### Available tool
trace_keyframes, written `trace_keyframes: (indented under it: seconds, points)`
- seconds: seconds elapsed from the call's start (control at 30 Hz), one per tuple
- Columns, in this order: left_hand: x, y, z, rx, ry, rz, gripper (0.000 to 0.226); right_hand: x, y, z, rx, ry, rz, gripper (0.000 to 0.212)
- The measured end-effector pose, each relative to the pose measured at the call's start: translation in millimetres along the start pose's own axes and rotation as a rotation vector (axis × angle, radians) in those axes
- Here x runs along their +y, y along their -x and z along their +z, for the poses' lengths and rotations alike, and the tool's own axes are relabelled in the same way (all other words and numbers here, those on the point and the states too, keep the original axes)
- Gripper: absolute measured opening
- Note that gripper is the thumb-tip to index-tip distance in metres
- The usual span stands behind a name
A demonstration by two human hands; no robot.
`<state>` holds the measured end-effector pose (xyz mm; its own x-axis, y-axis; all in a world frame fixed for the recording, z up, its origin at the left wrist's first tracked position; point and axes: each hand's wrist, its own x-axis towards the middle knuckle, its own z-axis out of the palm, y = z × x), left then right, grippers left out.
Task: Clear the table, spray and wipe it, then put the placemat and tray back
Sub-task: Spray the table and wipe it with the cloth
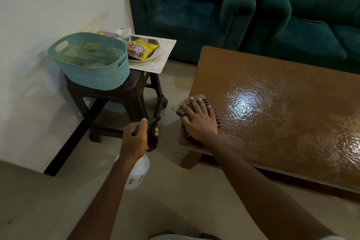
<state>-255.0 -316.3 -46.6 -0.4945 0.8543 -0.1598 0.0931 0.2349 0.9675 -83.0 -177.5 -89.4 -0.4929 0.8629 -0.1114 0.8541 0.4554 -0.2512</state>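
The bench (272, 76) is a low brown top, and its near half gleams with a wet, rippled sheen under the light. At its near left corner lies a dark striped cloth (182, 112). The right grip (200, 121) presses on it with fingers spread flat, not curled around it.

The left grip (136, 138) is clamped on the black trigger head of a white spray bottle (139, 171), held off the bench's left end, above the floor.

The placemat (165, 58) and the tray (152, 57) sit on a dark stool (116, 95) left of the bench, with a mug (124, 34) and a yellow snack packet (142, 48) on the tray.

A teal basket (91, 64) hides the tray's left part, and what lies in the basket is hard to make out. The left grip covers the bottle's neck. The bench's right end is cut off.
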Motion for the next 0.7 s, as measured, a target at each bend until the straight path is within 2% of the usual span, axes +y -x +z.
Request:
trace_keyframes:
  seconds: [0.13,0.3,0.5,0.6,0.7]
  points:
    - [0,-3,3,-0.01,0.012,-0.003,0.05,0,49,5,-0.006,0.033,-0.15,0.057]
    - [6,-8,15,-0.044,-0.005,0.041,0.053,46,103,9,0.071,0.114,-0.114,0.055]
    - [18,-10,32,-0.09,-0.014,0.057,0.053,140,132,-19,0.103,0.078,0.22,0.061]
    - [19,-12,37,-0.101,-0.022,0.084,0.057,140,116,-22,0.114,0.024,0.399,0.063]
    - [21,-8,38,-0.102,-0.026,0.097,0.058,111,92,-14,0.115,-0.028,0.552,0.058]
